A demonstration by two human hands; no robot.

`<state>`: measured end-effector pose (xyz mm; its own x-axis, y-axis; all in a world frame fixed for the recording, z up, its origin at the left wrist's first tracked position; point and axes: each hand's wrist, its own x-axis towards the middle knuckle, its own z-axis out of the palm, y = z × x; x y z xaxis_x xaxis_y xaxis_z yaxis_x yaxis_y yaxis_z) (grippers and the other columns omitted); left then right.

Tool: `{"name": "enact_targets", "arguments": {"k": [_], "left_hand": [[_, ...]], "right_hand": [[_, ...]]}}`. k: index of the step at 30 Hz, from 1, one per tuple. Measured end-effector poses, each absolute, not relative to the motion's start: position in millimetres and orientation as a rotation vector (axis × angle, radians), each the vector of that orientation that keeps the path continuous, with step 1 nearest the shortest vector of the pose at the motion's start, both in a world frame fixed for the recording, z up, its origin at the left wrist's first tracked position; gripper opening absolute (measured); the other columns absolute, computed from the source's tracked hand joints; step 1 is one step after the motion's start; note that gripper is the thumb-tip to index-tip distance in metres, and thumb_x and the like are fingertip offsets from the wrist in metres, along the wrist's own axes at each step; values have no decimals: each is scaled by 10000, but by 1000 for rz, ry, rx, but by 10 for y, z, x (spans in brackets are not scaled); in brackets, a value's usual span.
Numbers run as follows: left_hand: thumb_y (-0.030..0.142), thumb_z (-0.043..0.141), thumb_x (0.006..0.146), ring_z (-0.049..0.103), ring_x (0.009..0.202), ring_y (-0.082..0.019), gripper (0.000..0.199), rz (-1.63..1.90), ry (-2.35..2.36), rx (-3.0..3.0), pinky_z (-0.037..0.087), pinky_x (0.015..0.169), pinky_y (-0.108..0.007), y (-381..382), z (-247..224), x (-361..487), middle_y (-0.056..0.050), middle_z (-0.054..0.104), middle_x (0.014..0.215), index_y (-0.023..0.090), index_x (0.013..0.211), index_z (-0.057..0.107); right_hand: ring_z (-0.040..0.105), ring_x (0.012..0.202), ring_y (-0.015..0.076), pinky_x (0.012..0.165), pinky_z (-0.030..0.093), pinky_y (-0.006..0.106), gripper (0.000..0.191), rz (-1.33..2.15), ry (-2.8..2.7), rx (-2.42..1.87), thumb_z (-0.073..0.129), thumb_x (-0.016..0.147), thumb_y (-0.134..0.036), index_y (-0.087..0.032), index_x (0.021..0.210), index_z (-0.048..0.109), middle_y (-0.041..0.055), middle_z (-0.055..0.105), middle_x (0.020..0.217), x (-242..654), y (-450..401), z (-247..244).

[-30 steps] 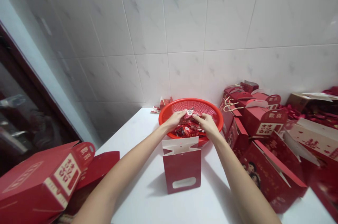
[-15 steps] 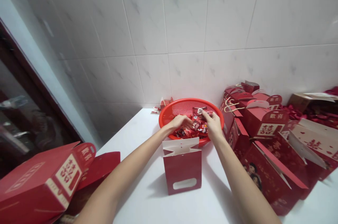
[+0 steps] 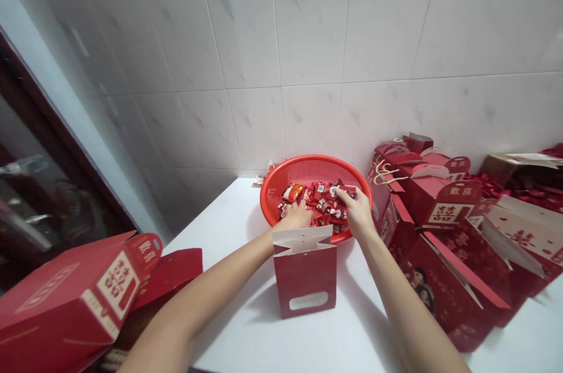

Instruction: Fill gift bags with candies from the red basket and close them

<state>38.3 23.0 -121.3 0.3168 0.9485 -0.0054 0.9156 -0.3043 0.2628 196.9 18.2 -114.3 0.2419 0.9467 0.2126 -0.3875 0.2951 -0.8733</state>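
Note:
Wrapped candies lie in a red plastic basket near the wall. My left hand is inside the basket's left part, fingers apart on the candies, beside an orange-and-red packet. At the right side, my right hand pinches a red wrapped candy with a pale round mark between thumb and fingers. A red paper bag stands upright in front of the basket, its top open and an oval cutout low on its front.
Red gift boxes and open red bags crowd the table's right side. Another red box is at the lower left. A tiled wall rises behind the white table.
My left hand has moved left and down within the basket, its fingers spreading over the candies. The orange-and-red packet now shows. The basket's near side sits slightly tilted. My right hand has barely moved.

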Motion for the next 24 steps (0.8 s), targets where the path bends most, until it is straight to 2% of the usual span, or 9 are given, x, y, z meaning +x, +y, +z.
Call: {"name": "enact_targets", "arguments": {"k": [3, 7, 11, 15, 17, 19, 21, 24], "left_hand": [[273, 617, 788, 490, 1159, -440, 215, 226, 1672, 2424, 302, 1018, -613, 208, -1215, 385, -205, 558, 1174, 166, 947, 717], [264, 583, 824, 526, 1091, -407, 240, 223, 1637, 2474, 375, 972, -557, 150, -1200, 382, -206, 591, 1093, 152, 981, 725], [288, 573, 842, 520, 1129, -379, 269, 76, 1694, 2530, 410, 973, -509, 37, -1137, 430, -196, 576, 1198, 150, 1033, 703], [269, 526, 876, 529, 1171, -369, 272, -96, 1755, 2574, 419, 974, -493, -45, -1062, 500, -215, 552, 1294, 131, 1047, 686], [263, 540, 863, 583, 1100, -345, 234, -54, 1681, 2604, 440, 934, -454, -61, -1047, 500, -201, 617, 1201, 141, 992, 693], [254, 562, 835, 640, 946, -305, 181, 15, 1580, 2582, 466, 841, -397, -57, -1058, 473, -153, 684, 1012, 162, 919, 693], [241, 583, 803, 649, 798, -263, 140, 124, 1524, 2509, 462, 742, -347, -27, -1094, 436, -100, 694, 860, 175, 877, 682], [228, 617, 759, 622, 709, -206, 107, 396, 1468, 2374, 434, 661, -292, 79, -1174, 395, -45, 686, 783, 188, 842, 672]], "right_hand": [[625, 673, 173, 637, 515, 290, 347, 1059, -901, -813, 822, 570, -376, -165, 800, 669, 17, 696, 730, 1953, 114, -1144], [628, 688, 176, 652, 514, 291, 350, 1073, -908, -816, 830, 555, -384, -159, 781, 687, 27, 705, 736, 1916, 49, -1140], [621, 676, 164, 649, 516, 289, 386, 1080, -845, -811, 833, 543, -439, -164, 763, 673, 11, 696, 724, 1890, 9, -1156], [606, 626, 148, 582, 498, 265, 421, 1091, -752, -816, 840, 523, -451, -175, 774, 645, -15, 672, 682, 1900, -41, -1176], [621, 623, 161, 552, 495, 265, 434, 1115, -714, -825, 842, 515, -441, -180, 796, 638, -13, 675, 679, 1910, -79, -1173], [638, 639, 170, 540, 497, 262, 429, 1135, -678, -824, 840, 509, -425, -186, 792, 624, -8, 684, 692, 1917, -119, -1161], [643, 646, 165, 530, 494, 247, 414, 1145, -645, -816, 835, 504, -407, -191, 776, 610, -8, 690, 703, 1920, -153, -1147], [630, 623, 143, 507, 476, 219, 393, 1160, -610, -797, 829, 494, -383, -193, 757, 607, -15, 689, 692, 1919, -185, -1130]]}}
